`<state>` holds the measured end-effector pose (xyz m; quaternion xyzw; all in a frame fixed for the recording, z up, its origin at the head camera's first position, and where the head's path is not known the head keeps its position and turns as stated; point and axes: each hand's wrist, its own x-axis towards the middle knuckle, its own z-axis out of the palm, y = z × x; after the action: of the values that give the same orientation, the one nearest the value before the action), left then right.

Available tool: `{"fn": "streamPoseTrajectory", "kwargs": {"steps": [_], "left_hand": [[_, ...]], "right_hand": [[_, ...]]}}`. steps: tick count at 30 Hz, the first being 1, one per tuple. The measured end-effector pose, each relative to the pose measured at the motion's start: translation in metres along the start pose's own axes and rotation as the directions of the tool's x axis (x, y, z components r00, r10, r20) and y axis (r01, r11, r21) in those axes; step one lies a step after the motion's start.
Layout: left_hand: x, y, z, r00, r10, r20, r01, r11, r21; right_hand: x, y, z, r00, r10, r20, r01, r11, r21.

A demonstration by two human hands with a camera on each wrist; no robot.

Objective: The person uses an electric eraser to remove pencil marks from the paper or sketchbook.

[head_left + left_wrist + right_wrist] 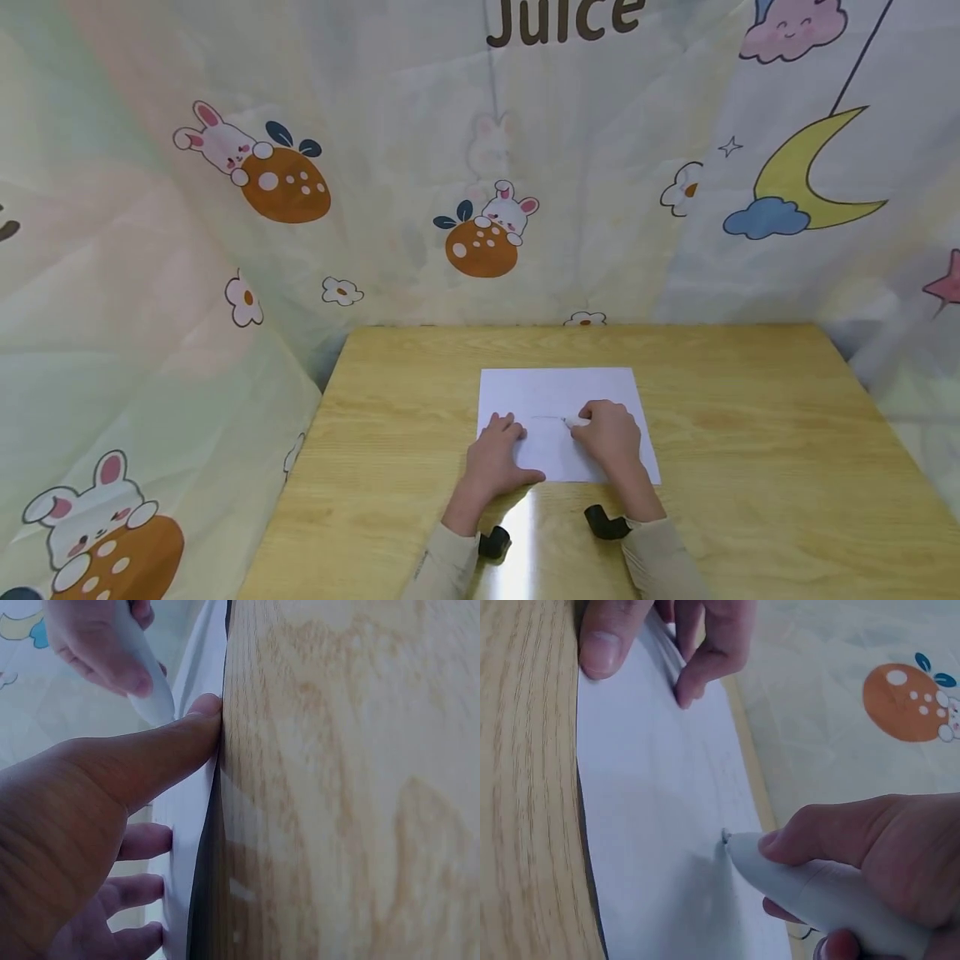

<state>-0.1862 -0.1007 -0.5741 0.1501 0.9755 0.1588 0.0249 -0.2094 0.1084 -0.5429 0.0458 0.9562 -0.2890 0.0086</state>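
A white sheet of paper [555, 387] lies on the wooden table. My left hand [495, 454] rests on its left part with the fingers spread, the thumb [202, 709] on the near edge. My right hand [611, 437], over the sheet's right part, grips a thick white pen-like tool [810, 889] with a tapered nose. Its small grey tip touches the paper in the right wrist view; the exact kind of tool is unclear. A faint thin line [546, 417] runs left from the tip; whether drawn or cut, I cannot tell.
The wooden table [397, 417] stretches around the sheet. Black pieces [606, 523] stick out by both sleeve cuffs. Behind and to the left hangs a printed cloth [405, 150] with rabbits, oranges and a moon.
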Motion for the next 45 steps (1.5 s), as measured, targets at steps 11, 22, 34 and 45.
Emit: {"fn": "streamPoseTrajectory", "kwargs": {"steps": [11,22,34,45], "left_hand": [[-0.001,-0.001,0.006,1.0,0.003,0.003,-0.003,1.0,0.01],[0.004,-0.001,0.0,1.0,0.006,-0.008,-0.006,1.0,0.004],[-0.002,-0.001,0.005,1.0,0.003,-0.012,-0.003,1.0,-0.015],[-0.002,-0.001,0.005,1.0,0.01,-0.014,-0.01,1.0,-0.001]], "right_hand": [[-0.002,-0.001,0.009,0.999,-0.026,-0.037,0.027,1.0,0.012],[0.004,-0.009,0.003,0.998,-0.053,-0.039,0.052,0.998,-0.026],[-0.004,-0.012,0.004,0.999,-0.047,-0.012,0.046,0.998,-0.044],[-0.005,-0.012,0.006,0.999,-0.024,-0.021,0.024,0.999,-0.029]]}}
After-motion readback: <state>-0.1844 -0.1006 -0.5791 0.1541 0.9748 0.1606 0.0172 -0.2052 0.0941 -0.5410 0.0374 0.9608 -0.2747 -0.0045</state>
